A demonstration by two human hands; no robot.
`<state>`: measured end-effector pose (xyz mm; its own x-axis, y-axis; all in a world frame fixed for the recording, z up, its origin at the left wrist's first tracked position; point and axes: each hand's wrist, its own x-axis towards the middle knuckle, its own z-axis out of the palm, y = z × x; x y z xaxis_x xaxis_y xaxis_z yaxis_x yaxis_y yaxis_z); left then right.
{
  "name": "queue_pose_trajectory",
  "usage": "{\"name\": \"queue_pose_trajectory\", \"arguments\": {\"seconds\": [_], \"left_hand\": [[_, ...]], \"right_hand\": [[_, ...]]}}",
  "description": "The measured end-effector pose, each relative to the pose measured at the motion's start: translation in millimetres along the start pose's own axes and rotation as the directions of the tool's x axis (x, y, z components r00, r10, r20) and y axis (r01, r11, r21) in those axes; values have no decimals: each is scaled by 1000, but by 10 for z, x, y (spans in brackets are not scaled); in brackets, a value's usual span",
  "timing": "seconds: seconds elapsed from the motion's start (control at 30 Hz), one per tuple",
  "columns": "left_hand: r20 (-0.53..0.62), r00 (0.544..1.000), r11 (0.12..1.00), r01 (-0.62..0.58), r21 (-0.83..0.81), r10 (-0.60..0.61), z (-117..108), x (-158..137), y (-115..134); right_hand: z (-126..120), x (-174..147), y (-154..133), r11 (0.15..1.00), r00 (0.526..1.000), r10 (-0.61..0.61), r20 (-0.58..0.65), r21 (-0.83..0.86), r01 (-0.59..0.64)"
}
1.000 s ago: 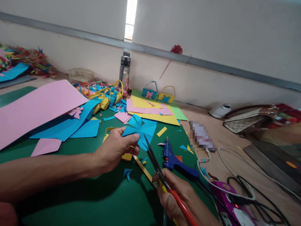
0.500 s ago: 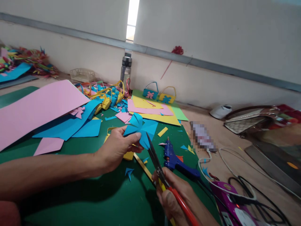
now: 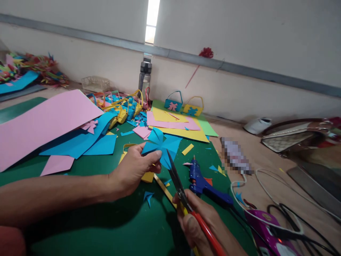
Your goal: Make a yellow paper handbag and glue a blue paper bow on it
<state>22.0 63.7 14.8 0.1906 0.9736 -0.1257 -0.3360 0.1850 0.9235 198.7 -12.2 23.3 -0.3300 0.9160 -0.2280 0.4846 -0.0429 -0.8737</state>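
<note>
Blue paper cutout [image 3: 167, 145] mid-frame, scissors [image 3: 181, 194] just below right.
Left hand's [image 3: 133, 169] grip pinches cutout's lower-left edge. Right hand's [image 3: 209, 213] grip wraps scissors' handles, bottom of frame; blade tips overlap paper in view, contact unclear. Glue gun [image 3: 207, 188] right of scissors.

The scissor blades [image 3: 175, 175] look metal, the blue cutout [image 3: 161, 145] matt paper.

The left fingers [image 3: 152, 158] hide part of the blue paper [image 3: 171, 143].

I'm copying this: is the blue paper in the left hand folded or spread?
Spread: petals of the blue paper fan out in different directions.
</note>
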Motion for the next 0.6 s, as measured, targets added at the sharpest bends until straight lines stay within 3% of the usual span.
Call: {"name": "queue_pose_trajectory", "arguments": {"seconds": [0.6], "left_hand": [[-29, 999, 999, 41, 30, -40, 25, -1, 9]], "right_hand": [[-10, 55, -83, 999, 1000, -23, -7, -43, 23]]}}
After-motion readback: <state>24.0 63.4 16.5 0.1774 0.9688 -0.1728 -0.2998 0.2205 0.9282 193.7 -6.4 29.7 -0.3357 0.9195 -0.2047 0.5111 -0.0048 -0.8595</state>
